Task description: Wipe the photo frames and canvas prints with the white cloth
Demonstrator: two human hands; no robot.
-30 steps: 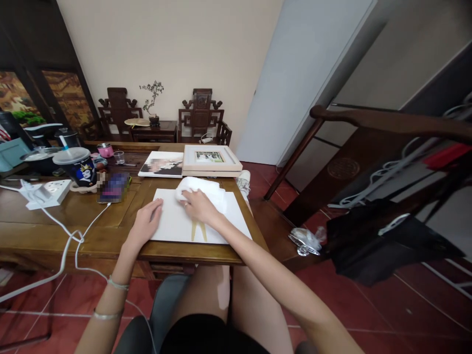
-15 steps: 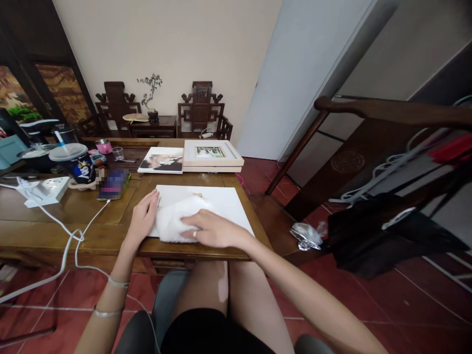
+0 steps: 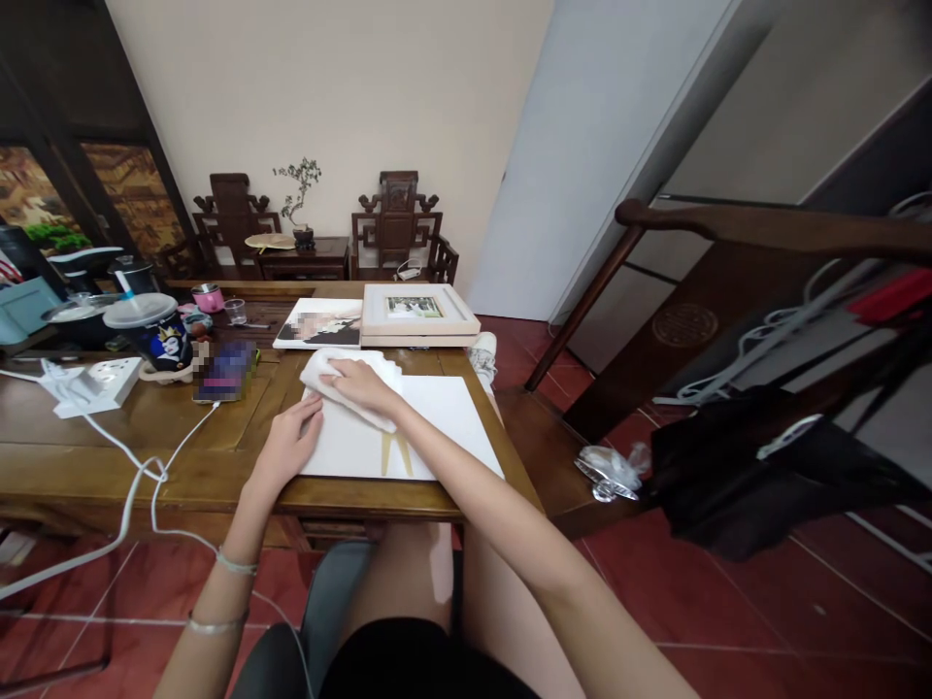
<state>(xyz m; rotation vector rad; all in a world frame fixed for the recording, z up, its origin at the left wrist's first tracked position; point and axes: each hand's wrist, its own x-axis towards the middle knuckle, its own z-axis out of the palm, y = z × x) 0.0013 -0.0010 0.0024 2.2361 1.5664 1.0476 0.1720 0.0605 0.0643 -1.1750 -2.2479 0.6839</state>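
Note:
A white rectangular panel (image 3: 444, 408) lies flat near the table's front edge, with two tan, leg-like strips (image 3: 397, 456) showing on it. My right hand (image 3: 360, 383) presses a folded white cloth (image 3: 375, 361) onto the panel's far left corner, its fingers bent into the fabric. Part of the panel's upper edge is covered by the cloth. My left hand (image 3: 291, 437) rests along the panel's left edge, fingers extended and holding nothing.
Behind the panel lie a photo print (image 3: 320, 325) and a framed picture (image 3: 418, 309). To the left are a phone (image 3: 224, 372), a lidded cup (image 3: 156, 330), a power strip (image 3: 98, 383) and loose white cables (image 3: 138, 466). A wooden chair (image 3: 648, 320) stands at the right.
My right hand has slid the cloth away from me, from the panel's near side to its far left corner, uncovering the tan strips. My left hand stays at the left edge.

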